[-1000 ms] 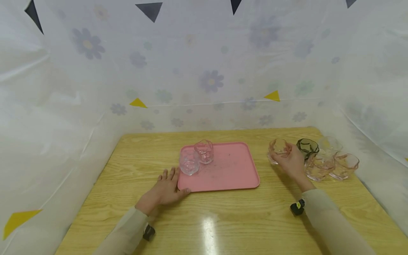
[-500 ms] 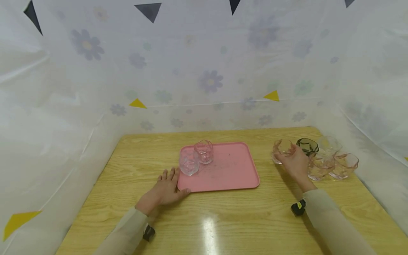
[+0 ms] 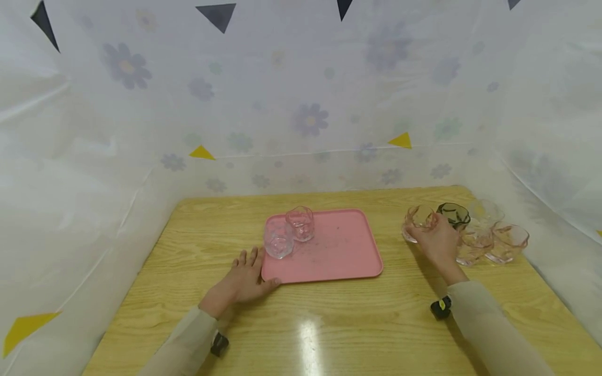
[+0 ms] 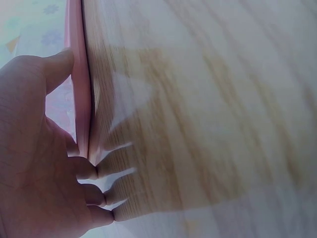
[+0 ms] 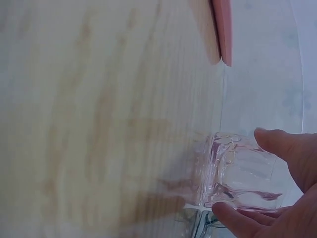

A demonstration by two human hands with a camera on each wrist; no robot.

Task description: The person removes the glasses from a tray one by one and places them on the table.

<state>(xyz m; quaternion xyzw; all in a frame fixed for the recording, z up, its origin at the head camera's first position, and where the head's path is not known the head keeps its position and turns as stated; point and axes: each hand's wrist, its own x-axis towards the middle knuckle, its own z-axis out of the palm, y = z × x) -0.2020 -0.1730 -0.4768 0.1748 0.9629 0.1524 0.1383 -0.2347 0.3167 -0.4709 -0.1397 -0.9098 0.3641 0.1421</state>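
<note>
Head view: the right hand (image 3: pixel 437 243) grips a pink glass (image 3: pixel 418 216), upright, to the right of the tray (image 3: pixel 338 250) and just beside a dark glass (image 3: pixel 454 214). Fingers extended, the left hand (image 3: pixel 244 280) touches the tray's near left corner.

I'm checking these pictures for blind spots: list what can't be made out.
Head: part of the held glass, behind the right hand.
Head: lower part of the dark glass, behind that hand.
Head: what the specks on the tray are; too small.
Left wrist: much of the tray, behind the left hand or past the top edge.
Right wrist: most of a greenish glass, past the bottom edge.
</note>
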